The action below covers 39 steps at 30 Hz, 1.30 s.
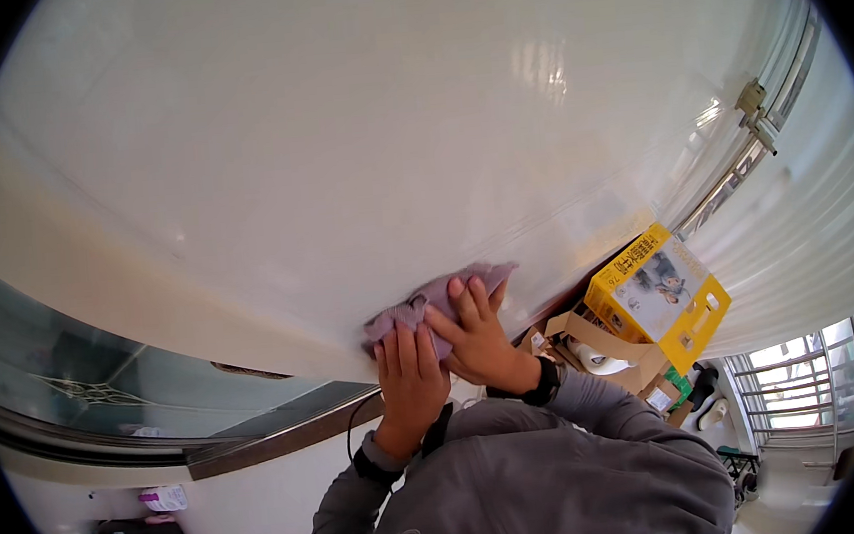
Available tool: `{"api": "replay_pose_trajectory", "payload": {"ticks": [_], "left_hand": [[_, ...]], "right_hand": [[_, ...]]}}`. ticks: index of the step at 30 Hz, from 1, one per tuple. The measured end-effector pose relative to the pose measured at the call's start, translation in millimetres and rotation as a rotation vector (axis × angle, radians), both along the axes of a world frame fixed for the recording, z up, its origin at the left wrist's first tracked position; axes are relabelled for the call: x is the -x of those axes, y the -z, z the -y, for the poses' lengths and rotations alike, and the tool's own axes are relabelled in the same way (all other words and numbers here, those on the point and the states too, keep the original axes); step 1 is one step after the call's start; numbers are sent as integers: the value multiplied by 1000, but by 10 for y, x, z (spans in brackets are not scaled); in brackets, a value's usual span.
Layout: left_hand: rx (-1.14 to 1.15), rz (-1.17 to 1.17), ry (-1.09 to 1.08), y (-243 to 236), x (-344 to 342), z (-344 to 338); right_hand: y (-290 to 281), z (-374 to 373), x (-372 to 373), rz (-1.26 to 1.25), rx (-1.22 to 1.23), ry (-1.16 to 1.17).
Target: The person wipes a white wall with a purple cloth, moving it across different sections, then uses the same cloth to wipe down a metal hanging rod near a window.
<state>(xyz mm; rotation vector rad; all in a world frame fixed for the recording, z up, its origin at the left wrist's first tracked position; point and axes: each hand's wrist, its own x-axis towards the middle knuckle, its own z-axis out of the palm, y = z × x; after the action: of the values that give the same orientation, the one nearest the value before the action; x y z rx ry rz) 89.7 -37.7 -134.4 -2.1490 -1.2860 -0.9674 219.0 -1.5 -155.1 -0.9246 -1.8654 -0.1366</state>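
Note:
A crumpled mauve-grey cloth (412, 311) lies against a broad, glossy white wall surface (318, 155). Both of my hands press it there, side by side. At the cloth's lower left is my left hand (412, 381), its fingers close together over the fabric. My right hand (480, 335) bears on its right part with the fingers somewhat spread, the thumb side towards the left hand. The fingers cover part of the cloth, and its underside against the surface is hidden. Dark bands circle both wrists below grey sleeves.
A yellow printed box (658, 294) stands at the right above an open cardboard box (604, 353). A metal fitting (754, 116) is at the upper right. Dark-framed glass (115, 377) lies at the left. Shoes (712, 413) and a barred window (792, 386) show lower right.

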Motion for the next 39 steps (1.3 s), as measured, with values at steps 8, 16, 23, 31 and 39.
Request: {"api": "replay_pose_trajectory", "payload": {"ticks": [8, 16, 23, 31, 39], "left_hand": [[-265, 139, 53, -534, -528, -404], [72, -52, 296, 76, -828, -409], [-122, -42, 402, -1019, -1697, -850], [-219, -200, 388, -794, -2332, -998], [-15, 18, 338, -821, -1187, -462]], "right_hand": [[-692, -314, -353, -96, -194, 166], [258, -108, -855, -21, 205, 293], [-681, -673, -1478, -127, -187, 397], [-389, -609, -2007, -215, -5, 469], [-453, -359, -1039, -154, -46, 251]]}}
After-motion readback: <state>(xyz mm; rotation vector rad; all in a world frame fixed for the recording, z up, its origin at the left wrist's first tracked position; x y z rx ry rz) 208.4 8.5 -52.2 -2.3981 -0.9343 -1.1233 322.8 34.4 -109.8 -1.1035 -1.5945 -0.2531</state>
